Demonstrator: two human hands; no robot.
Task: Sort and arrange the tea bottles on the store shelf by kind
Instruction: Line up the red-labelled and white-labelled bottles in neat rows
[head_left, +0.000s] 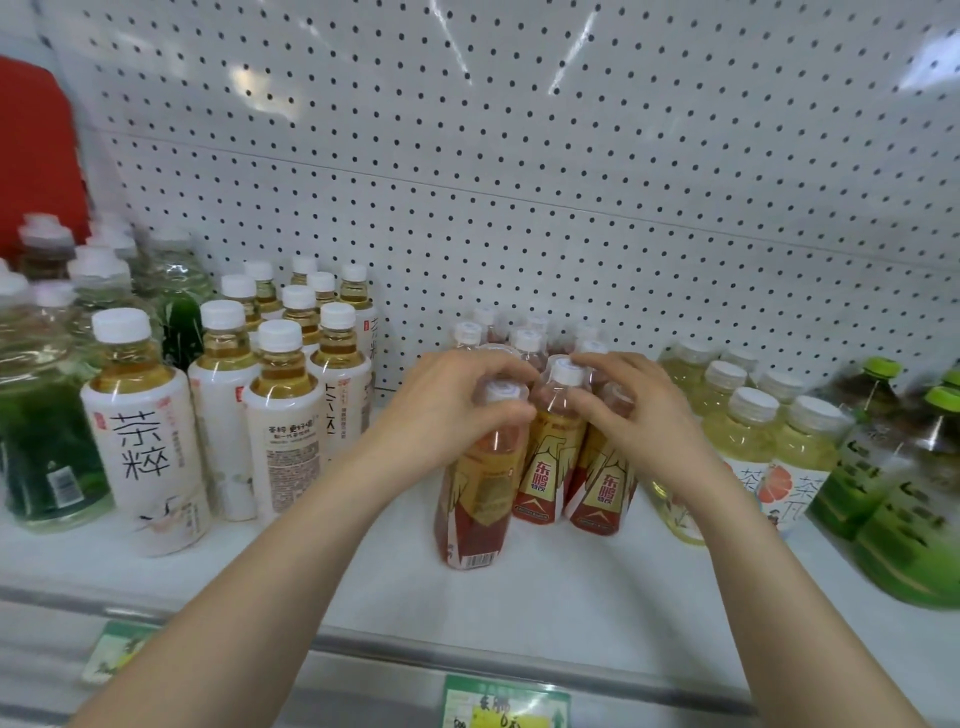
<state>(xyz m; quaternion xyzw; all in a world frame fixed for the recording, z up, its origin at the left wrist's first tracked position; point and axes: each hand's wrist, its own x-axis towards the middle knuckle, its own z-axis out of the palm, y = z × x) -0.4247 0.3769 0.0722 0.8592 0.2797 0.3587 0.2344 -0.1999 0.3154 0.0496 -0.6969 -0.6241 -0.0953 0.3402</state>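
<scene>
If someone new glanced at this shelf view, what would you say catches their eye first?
Most likely the two bare hands at centre: the left hand and right hand wrap the necks of the red-and-gold labelled bottles clustered mid-shelf. Next, the white-labelled tea bottles with large black characters stand in rows to the left, all against a white pegboard back wall.
</scene>
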